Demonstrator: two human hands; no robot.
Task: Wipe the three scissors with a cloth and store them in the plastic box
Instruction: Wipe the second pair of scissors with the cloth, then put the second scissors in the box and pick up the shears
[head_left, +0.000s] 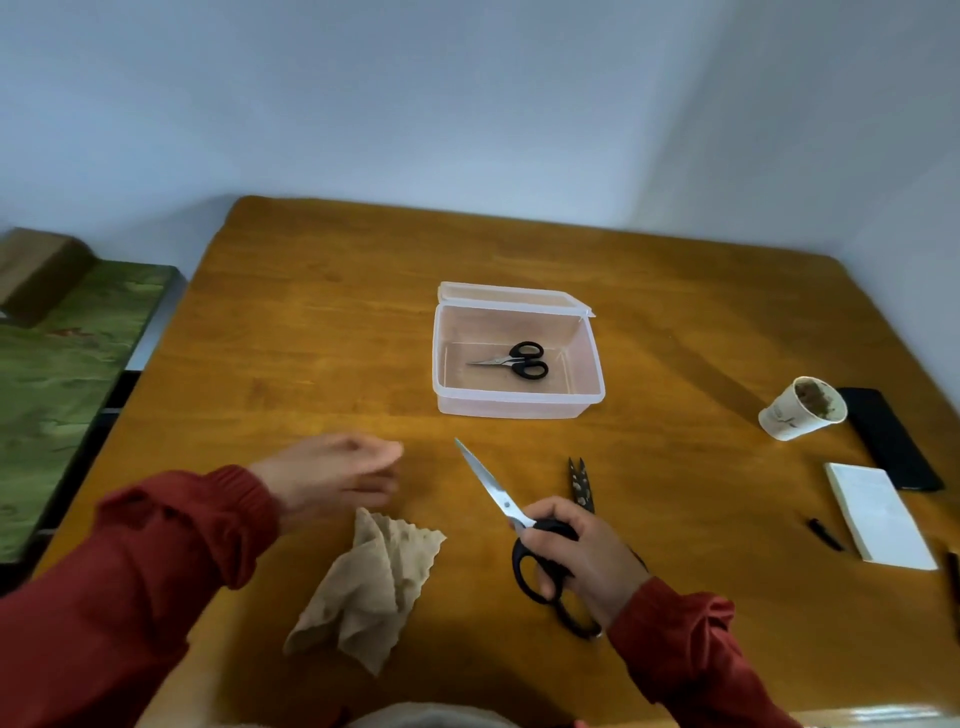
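My right hand (584, 556) grips the black handles of large scissors (493, 488), their shut steel blades pointing up and left. Just beyond that hand, small dark snips (579, 480) lie on the wooden table (322, 322). A crumpled beige cloth (371, 582) sits on the table near me. Above the cloth my left hand (337, 475) hovers blurred, with fingers relaxed and nothing in it. The clear plastic box (519, 402) stands open mid-table with its lid tipped back. Inside it lies a small pair of black-handled scissors (517, 360).
At the right stand a paper cup (800, 408) with brown residue, a black phone (891, 439), a white notepad (878, 519) and a small black pen cap (826, 534). A green mattress (57, 384) lies left of the table. White walls stand behind.
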